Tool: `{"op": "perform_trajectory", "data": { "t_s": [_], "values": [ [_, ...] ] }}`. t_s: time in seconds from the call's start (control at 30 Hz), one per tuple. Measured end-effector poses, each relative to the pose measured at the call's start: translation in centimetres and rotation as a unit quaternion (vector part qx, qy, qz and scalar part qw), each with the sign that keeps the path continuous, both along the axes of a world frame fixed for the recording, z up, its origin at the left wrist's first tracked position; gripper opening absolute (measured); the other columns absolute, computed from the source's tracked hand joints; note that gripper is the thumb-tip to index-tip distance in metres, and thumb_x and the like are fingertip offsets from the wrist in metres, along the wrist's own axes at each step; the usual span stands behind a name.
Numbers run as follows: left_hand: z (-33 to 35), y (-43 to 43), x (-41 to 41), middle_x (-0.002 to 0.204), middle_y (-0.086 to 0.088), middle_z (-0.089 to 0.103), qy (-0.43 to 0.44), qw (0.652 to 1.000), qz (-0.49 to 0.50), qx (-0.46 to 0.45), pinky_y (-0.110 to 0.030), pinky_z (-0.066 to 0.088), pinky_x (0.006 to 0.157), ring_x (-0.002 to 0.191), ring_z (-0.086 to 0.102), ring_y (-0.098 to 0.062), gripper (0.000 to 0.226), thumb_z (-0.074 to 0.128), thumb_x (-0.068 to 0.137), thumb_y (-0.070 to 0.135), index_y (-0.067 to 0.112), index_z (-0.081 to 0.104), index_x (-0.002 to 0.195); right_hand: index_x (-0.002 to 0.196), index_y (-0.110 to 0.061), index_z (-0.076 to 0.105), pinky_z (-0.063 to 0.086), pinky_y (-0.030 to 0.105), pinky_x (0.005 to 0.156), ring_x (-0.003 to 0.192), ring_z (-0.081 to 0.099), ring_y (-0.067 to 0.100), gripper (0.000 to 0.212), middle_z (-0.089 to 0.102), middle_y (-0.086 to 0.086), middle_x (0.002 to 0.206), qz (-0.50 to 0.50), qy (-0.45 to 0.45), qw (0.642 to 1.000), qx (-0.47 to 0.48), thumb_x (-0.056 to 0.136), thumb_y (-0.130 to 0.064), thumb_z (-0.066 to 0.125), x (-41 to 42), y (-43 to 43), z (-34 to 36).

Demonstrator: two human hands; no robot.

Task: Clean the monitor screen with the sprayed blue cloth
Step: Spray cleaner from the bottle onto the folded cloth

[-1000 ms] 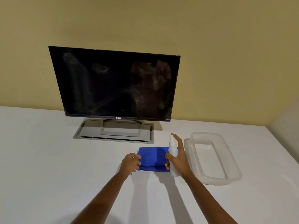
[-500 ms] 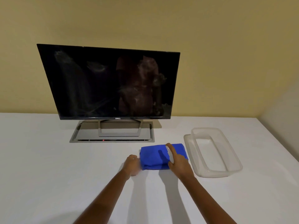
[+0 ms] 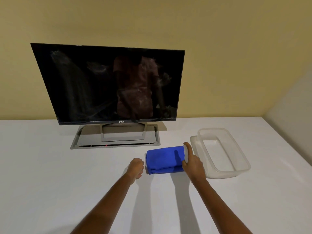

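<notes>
The folded blue cloth lies on the white table in front of the monitor, my right hand gripping a small spray bottle over its right edge, my left hand a closed fist just beside its left edge.

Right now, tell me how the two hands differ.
The left hand is a closed fist holding nothing; the right hand grips a white spray bottle. The left hand sits just left of the blue cloth; the right hand overlaps its right end. Both flank the cloth.
</notes>
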State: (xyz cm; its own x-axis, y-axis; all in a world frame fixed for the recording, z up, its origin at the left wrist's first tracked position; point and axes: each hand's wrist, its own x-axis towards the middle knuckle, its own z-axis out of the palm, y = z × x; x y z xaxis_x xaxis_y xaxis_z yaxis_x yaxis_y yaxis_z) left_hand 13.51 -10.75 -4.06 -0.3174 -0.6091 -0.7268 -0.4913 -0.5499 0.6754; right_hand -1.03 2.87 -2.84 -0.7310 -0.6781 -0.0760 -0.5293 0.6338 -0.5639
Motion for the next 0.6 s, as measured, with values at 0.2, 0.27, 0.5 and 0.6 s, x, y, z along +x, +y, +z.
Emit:
{"op": "perform_trajectory", "data": {
  "t_s": [0.2, 0.27, 0.5, 0.6],
  "values": [
    [-0.2, -0.3, -0.7, 0.096, -0.031, 0.044, -0.018, 0.998, -0.018, -0.051, -0.042, 0.052, 0.081, 0.063, 0.035, -0.024, 0.039, 0.04, 0.095, 0.01, -0.007, 0.04, 0.131, 0.147, -0.025, 0.011, 0.039, 0.027, 0.056, 0.061, 0.048, 0.016, 0.066, 0.05, 0.009, 0.072, -0.041, 0.023, 0.998, 0.03, 0.091, -0.007, 0.043, -1.7, 1.6, 0.4],
    [-0.3, -0.3, -0.9, 0.107, -0.036, 0.047, -0.027, 0.998, -0.034, -0.055, -0.049, 0.045, 0.099, 0.069, 0.036, -0.027, 0.038, 0.04, 0.095, 0.01, -0.007, 0.04, 0.129, 0.146, -0.023, 0.012, 0.039, 0.026, 0.057, 0.061, 0.048, 0.015, 0.064, 0.049, 0.008, 0.071, -0.042, 0.03, 0.998, 0.043, 0.092, -0.008, 0.043, -2.0, 2.0, 0.4],
    [-1.3, -0.6, -1.5, 0.094, -0.026, 0.044, -0.035, 0.996, -0.032, -0.081, -0.038, 0.044, 0.071, 0.066, 0.037, -0.025, 0.038, 0.043, 0.095, 0.013, -0.007, 0.044, 0.127, 0.145, -0.02, 0.014, 0.035, 0.022, 0.056, 0.055, 0.041, 0.007, 0.059, 0.04, -0.001, 0.063, -0.04, 0.035, 0.997, 0.048, 0.094, -0.012, 0.041, -2.2, 2.9, -0.3],
    [-1.2, -0.5, -1.6, 0.075, -0.019, 0.046, -0.025, 0.996, -0.03, -0.076, -0.029, 0.041, 0.057, 0.059, 0.035, -0.019, 0.022, 0.043, 0.095, 0.013, -0.005, 0.053, 0.104, 0.143, -0.018, 0.019, 0.04, 0.027, 0.058, 0.061, 0.048, 0.015, 0.057, 0.049, 0.005, 0.069, -0.045, 0.032, 0.998, 0.041, 0.092, -0.01, 0.043, -2.4, 3.2, -0.7]
  ]
}}
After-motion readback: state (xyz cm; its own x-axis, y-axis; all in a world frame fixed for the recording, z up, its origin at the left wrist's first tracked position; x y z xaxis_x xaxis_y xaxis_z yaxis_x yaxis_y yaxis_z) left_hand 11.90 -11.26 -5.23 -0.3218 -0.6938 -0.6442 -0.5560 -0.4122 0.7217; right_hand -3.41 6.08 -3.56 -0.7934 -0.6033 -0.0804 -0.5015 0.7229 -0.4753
